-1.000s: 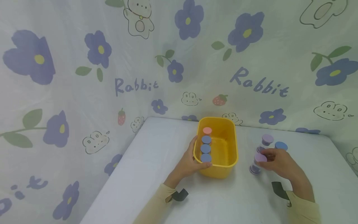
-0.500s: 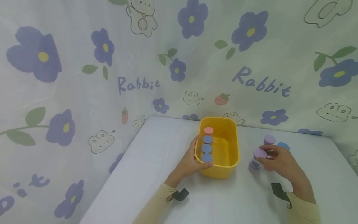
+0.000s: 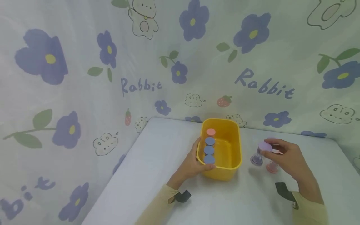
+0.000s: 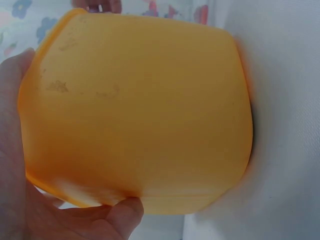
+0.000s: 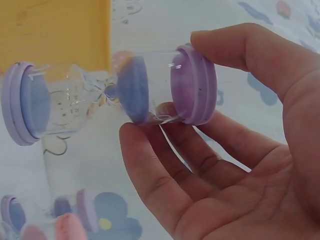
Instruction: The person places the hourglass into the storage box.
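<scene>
My right hand (image 3: pixel 288 156) pinches a sand timer (image 5: pixel 135 90) by its purple end, with the thumb on that cap and fingers along the glass. Blue sand shows in both bulbs, and the timer tilts above the table. Just beyond it stands a pink-based sand timer (image 3: pixel 272 167), partly covered by the hand. Another purple-capped timer (image 5: pixel 87 210) shows low in the right wrist view. My left hand (image 3: pixel 194 161) grips the near left corner of a yellow bin (image 3: pixel 225 173), thumb over the front rim. One pink-topped piece (image 3: pixel 211 132) and three blue-topped pieces (image 3: pixel 209 150) line its left wall.
The white table (image 3: pixel 135 165) reaches back to a flower-and-rabbit printed curtain (image 3: pixel 171 103) behind and at the left. The bin stands near the back edge. Its inside floor (image 3: pixel 223 150) shows to the right of the row.
My right hand has raised the purple-capped timer and moved it slightly back, uncovering the pink-based timer. The blue-topped timer at the right is now hidden behind the hand. My left hand keeps its hold.
</scene>
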Tool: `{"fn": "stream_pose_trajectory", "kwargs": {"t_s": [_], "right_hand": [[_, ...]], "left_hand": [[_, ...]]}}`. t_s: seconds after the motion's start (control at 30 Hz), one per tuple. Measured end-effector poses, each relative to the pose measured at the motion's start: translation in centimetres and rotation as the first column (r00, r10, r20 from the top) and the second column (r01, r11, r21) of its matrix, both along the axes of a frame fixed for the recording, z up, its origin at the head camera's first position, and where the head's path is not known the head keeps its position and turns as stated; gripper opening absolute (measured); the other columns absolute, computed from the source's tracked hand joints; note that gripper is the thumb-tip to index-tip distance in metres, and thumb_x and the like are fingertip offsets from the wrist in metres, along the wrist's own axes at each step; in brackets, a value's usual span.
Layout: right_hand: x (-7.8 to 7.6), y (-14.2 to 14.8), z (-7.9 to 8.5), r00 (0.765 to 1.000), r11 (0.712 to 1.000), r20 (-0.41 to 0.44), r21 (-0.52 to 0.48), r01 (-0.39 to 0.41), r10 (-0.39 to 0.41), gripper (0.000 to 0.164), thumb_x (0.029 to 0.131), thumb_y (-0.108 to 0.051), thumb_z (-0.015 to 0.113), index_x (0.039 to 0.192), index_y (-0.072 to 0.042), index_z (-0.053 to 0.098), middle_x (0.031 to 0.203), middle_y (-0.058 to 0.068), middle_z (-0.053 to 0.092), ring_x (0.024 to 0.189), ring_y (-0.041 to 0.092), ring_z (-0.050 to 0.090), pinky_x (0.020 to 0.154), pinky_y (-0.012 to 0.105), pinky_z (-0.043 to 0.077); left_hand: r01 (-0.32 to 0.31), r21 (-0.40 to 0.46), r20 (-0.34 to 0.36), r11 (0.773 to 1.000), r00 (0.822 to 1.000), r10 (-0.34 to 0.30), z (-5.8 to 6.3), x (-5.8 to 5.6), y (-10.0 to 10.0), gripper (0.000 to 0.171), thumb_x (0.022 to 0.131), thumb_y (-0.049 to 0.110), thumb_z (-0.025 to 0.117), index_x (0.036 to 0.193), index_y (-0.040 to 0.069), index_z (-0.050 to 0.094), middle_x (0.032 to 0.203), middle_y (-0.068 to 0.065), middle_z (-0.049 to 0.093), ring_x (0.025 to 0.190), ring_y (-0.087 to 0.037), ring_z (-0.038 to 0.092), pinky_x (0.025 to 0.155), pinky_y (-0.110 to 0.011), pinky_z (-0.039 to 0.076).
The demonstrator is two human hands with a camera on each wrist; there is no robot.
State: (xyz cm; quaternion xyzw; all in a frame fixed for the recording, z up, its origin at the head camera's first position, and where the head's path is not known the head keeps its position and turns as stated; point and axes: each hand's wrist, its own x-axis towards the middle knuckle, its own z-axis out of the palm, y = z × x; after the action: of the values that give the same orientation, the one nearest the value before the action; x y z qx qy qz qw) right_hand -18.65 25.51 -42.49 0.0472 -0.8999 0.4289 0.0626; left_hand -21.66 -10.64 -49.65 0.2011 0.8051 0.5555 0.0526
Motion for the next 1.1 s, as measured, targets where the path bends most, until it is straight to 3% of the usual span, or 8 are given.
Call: {"fn": "stream_pose_trajectory", "kwargs": {"t_s": [0.17, 0.27, 0.4, 0.47, 0.63, 0.73, 0.93, 1.1], "right_hand": [[-0.3, -0.4, 1.1, 1.0, 1.0, 0.011, 0.015, 0.014, -0.015, 0.067, 0.093, -0.044, 0.076, 0.147, -0.009, 0.056, 0.139, 0.021, 0.062, 0.091, -0.012, 0.058, 0.074, 0.007, 0.053], [-0.4, -0.7, 1.8, 0.999, 1.0, 0.027, 0.004, 0.026, -0.026, 0.069, 0.093, -0.046, 0.076, 0.148, -0.011, 0.055, 0.142, 0.021, 0.06, 0.106, 0.011, 0.066, 0.074, 0.006, 0.053], [-0.6, -1.2, 2.6, 0.999, 0.999, 0.026, -0.005, 0.037, -0.037, 0.071, 0.093, -0.048, 0.075, 0.149, -0.01, 0.054, 0.144, 0.022, 0.059, 0.126, 0.038, 0.057, 0.074, 0.0, 0.047], [-0.7, -1.4, 3.0, 0.999, 0.999, 0.013, -0.001, 0.042, -0.042, 0.069, 0.093, -0.049, 0.075, 0.147, -0.011, 0.056, 0.143, 0.021, 0.06, 0.125, 0.036, 0.056, 0.074, -0.001, 0.045], [-0.9, -1.8, 3.9, 0.998, 0.999, -0.03, 0.004, 0.053, -0.052, 0.064, 0.093, -0.047, 0.075, 0.145, -0.013, 0.059, 0.139, 0.014, 0.062, 0.112, 0.006, 0.056, 0.078, -0.001, 0.044], [-1.1, -2.1, 4.4, 0.998, 0.998, -0.032, -0.015, 0.056, -0.057, 0.064, 0.093, -0.046, 0.075, 0.145, -0.013, 0.059, 0.139, 0.013, 0.061, 0.107, -0.002, 0.052, 0.077, 0.001, 0.047], [-1.6, -3.0, 5.4, 0.998, 0.998, -0.02, -0.038, 0.058, -0.059, 0.068, 0.092, -0.05, 0.075, 0.147, -0.015, 0.057, 0.142, 0.013, 0.06, 0.117, 0.02, 0.06, 0.077, 0.004, 0.05], [-2.0, -3.8, 6.0, 0.998, 0.997, -0.004, -0.052, 0.059, -0.059, 0.071, 0.09, -0.054, 0.075, 0.148, -0.017, 0.056, 0.146, 0.013, 0.058, 0.128, 0.037, 0.057, 0.088, 0.031, 0.058]], "left_hand": [[-0.008, -0.006, 0.018, 1.0, 1.0, 0.008, 0.1, 0.2, 0.0, 0.117, 0.082, 0.049, 0.084, 0.166, 0.033, 0.004, 0.168, 0.004, 0.032, 0.145, -0.022, 0.043, 0.123, -0.056, 0.039], [-0.007, 0.001, 0.022, 1.0, 1.0, 0.006, 0.1, 0.2, 0.0, 0.117, 0.083, 0.047, 0.084, 0.166, 0.032, 0.004, 0.168, 0.003, 0.031, 0.146, -0.023, 0.043, 0.123, -0.056, 0.039], [-0.005, 0.006, 0.025, 1.0, 1.0, 0.005, 0.0, 0.2, -0.1, 0.117, 0.083, 0.047, 0.084, 0.166, 0.032, 0.004, 0.168, 0.003, 0.031, 0.146, -0.023, 0.043, 0.123, -0.056, 0.039], [-0.001, 0.009, 0.021, 1.0, 1.0, 0.001, -0.1, 0.1, -0.1, 0.118, 0.082, 0.049, 0.084, 0.166, 0.033, 0.004, 0.168, 0.003, 0.031, 0.146, -0.023, 0.043, 0.123, -0.056, 0.04], [-0.002, -0.007, 0.014, 1.0, 1.0, 0.002, -0.2, 0.1, -0.1, 0.118, 0.081, 0.052, 0.084, 0.166, 0.035, 0.003, 0.168, 0.003, 0.032, 0.146, -0.022, 0.044, 0.122, -0.055, 0.041], [-0.008, -0.013, 0.021, 1.0, 1.0, 0.008, 0.0, 0.1, -0.1, 0.117, 0.081, 0.052, 0.084, 0.166, 0.036, 0.003, 0.167, 0.004, 0.032, 0.146, -0.022, 0.044, 0.122, -0.055, 0.04], [-0.013, -0.018, 0.028, 1.0, 1.0, 0.013, 0.2, 0.2, -0.1, 0.117, 0.081, 0.053, 0.083, 0.166, 0.037, 0.004, 0.166, 0.006, 0.033, 0.145, -0.02, 0.043, 0.123, -0.055, 0.039], [-0.011, -0.017, 0.021, 1.0, 1.0, 0.012, 0.0, 0.1, -0.1, 0.116, 0.082, 0.053, 0.083, 0.165, 0.038, 0.004, 0.166, 0.007, 0.034, 0.145, -0.02, 0.044, 0.123, -0.055, 0.039]]}}
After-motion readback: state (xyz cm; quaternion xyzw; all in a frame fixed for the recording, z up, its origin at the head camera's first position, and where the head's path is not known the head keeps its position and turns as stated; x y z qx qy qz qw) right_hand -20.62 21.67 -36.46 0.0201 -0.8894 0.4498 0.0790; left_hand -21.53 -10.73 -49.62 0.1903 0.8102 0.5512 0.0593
